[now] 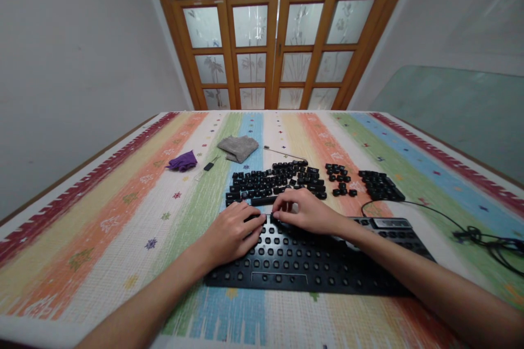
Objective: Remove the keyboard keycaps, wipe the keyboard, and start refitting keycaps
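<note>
A black keyboard [286, 262] lies in front of me with most of its key positions bare on the left and middle. My left hand [237, 232] rests over its upper left part, palm down, fingers stretched along the top edge. At the top row, the fingertips of my right hand [301, 210] are pinched on a small dark keycap [273, 216], mostly hidden by the fingers. Just beyond the keyboard, loose black keycaps [266, 180] lie in keyboard-like rows. Smaller keycap groups [339, 177] and a number-pad block of keycaps [380, 185] sit farther right.
A grey cloth [238, 148], a purple cloth [182, 161] and a small dark object with wire loops [209, 166] lie at the back left. A thin stick [284, 152] lies behind the keycaps. The keyboard's cable [472, 234] coils at the right on the striped tablecloth [135, 240].
</note>
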Tool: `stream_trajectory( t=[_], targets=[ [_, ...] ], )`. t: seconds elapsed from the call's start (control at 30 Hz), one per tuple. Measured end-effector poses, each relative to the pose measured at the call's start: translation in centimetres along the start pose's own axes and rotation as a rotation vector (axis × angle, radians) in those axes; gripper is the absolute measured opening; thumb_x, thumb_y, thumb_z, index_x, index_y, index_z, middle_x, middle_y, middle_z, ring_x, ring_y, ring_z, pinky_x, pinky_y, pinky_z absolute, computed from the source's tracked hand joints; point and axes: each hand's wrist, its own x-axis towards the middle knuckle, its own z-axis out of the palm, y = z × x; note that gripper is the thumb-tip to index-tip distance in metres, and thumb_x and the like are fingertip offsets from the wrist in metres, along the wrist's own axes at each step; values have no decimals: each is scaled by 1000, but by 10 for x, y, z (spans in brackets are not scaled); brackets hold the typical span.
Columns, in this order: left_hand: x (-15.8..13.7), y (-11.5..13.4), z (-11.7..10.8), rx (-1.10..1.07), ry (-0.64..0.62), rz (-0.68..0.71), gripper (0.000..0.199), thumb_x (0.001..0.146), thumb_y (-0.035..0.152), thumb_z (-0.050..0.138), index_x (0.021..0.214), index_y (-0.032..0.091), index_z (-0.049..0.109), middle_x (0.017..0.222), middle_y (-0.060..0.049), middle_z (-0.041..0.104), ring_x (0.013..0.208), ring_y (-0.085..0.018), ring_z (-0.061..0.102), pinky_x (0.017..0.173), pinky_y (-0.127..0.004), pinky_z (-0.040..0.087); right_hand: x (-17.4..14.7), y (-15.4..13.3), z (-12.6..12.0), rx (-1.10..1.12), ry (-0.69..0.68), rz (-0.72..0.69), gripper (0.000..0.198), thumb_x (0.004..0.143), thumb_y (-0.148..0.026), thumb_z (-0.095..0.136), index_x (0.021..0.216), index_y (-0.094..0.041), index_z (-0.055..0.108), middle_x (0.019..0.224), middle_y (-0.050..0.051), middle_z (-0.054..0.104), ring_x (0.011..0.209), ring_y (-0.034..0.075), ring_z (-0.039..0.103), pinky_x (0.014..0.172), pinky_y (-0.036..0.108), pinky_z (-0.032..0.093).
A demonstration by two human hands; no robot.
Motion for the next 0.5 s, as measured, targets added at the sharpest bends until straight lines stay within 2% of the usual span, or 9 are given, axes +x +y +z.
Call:
stream_trajectory(
  t=[0.23,0.37,0.5],
  targets=[
    [-1,-1,2,12,-9,10,22,97,22,49,109,15,66,99,-9,68,85,-22,57,74,-38,48,-9,-6,4,-187,79,-56,5,86,-17,64,89,-17,67,82,3,66,77,16,60,73,29,45],
    [-1,-1,2,16,-32,3,24,98,23,47,114,15,63,102,-9,67,89,-22,58,76,-39,49,-14,-5,11,-285,153,-197,6,89,-15,59,93,-16,63,88,7,66,85,19,58,76,32,45],
    [0,0,2,2,-48,26,29,98,19,44,123,13,58,110,-11,66,95,-24,58,79,-41,51,-18,-7,17,-411,193,-313,9,92,-14,54,96,-15,62,88,9,65,85,21,56,73,33,45]
  ],
)
